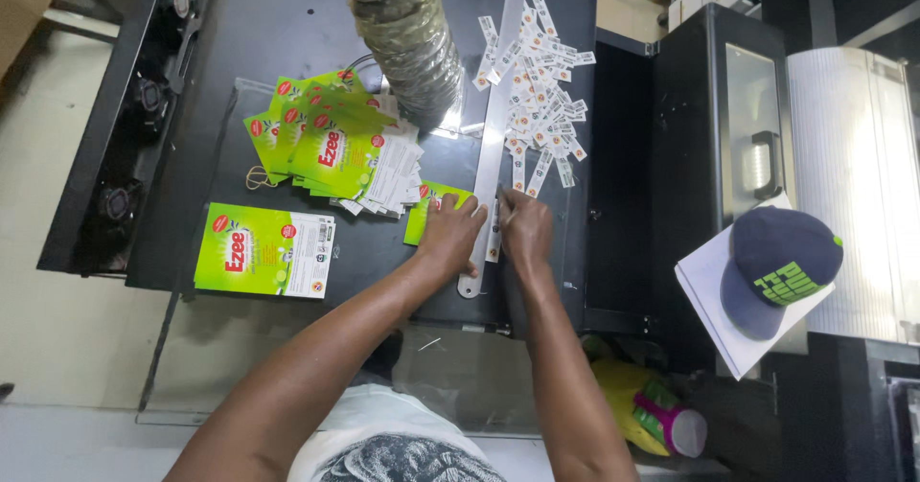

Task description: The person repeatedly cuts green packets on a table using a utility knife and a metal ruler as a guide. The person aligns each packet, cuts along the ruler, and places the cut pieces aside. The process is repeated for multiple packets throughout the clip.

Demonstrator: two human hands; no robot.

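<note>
dark worktable (287, 32) under both hands | green printed pouch (433, 206) pinned beneath flat-spread left hand (450, 235) | long metal ruler (495, 127) between hands | right hand (526, 228) fingers curled, pinching small label strip (494, 242) beside ruler

A long steel ruler (495, 127) lies flat on the dark worktop, running away from me — its rounded near end under my fingertips. A green printed pouch (428, 210) lies flat just beside it, half covered by my left hand (450, 236).
</note>
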